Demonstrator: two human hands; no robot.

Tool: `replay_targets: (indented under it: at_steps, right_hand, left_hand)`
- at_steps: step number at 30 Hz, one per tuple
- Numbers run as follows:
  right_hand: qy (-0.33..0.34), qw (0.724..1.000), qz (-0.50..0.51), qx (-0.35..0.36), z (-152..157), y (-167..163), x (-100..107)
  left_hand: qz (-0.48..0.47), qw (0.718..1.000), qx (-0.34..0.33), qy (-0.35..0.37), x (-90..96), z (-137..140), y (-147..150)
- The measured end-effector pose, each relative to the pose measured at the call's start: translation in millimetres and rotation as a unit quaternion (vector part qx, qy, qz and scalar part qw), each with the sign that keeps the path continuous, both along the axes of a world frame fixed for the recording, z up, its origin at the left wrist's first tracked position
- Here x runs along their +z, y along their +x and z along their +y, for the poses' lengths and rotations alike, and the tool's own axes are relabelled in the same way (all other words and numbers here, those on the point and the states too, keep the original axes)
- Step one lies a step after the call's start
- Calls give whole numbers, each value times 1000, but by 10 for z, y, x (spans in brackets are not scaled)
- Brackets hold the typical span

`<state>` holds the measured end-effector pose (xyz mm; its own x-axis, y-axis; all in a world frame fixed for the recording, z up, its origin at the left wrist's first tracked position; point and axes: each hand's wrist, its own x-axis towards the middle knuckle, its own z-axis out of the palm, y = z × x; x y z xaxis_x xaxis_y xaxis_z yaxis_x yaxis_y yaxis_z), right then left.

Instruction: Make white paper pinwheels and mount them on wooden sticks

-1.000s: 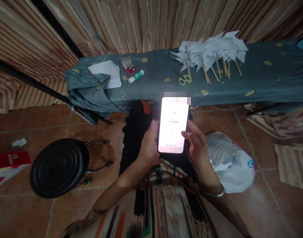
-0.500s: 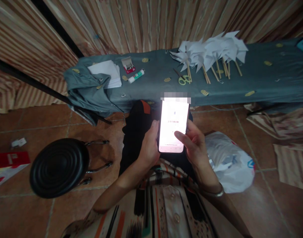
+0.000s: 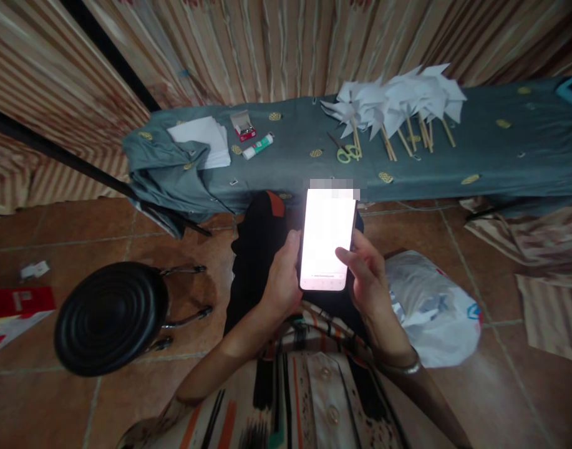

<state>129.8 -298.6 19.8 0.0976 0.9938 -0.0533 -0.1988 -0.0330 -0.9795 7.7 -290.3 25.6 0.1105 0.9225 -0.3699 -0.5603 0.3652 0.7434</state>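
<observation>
A smartphone (image 3: 327,240) with a bright, mostly white screen is held upright above my lap. My left hand (image 3: 284,274) wraps its left edge, thumb along the side. Around the right edge, my right hand (image 3: 367,271) grips it, with the thumb over the lower right of the screen. The fingers behind the phone are hidden. Beyond it on the cloth-covered table (image 3: 295,174) lie green-handled scissors (image 3: 349,153), a glue stick (image 3: 257,146), a small red box of metal pieces (image 3: 243,126), a stack of white paper (image 3: 211,140) and several white paper pinwheels (image 3: 398,103) on wooden sticks.
A black round stool (image 3: 111,318) stands on the tiled floor at the left, near a red item (image 3: 21,312). To my right sits a white plastic bag (image 3: 438,312). Striped curtains (image 3: 267,50) hang behind the table, and a blue-edged object (image 3: 571,90) is at its far right.
The phone screen has gone from showing an icon and a line of text to nearly blank white. My right thumb has shifted slightly right on the screen.
</observation>
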Motion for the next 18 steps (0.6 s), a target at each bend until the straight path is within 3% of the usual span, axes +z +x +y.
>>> replay_targets:
  at_steps: [18]
  right_hand:
    - [-8, 1000, -13, -7, -12, 24, -30]
  left_hand:
    - [-21, 1000, -2, -6, 38, 1, 6]
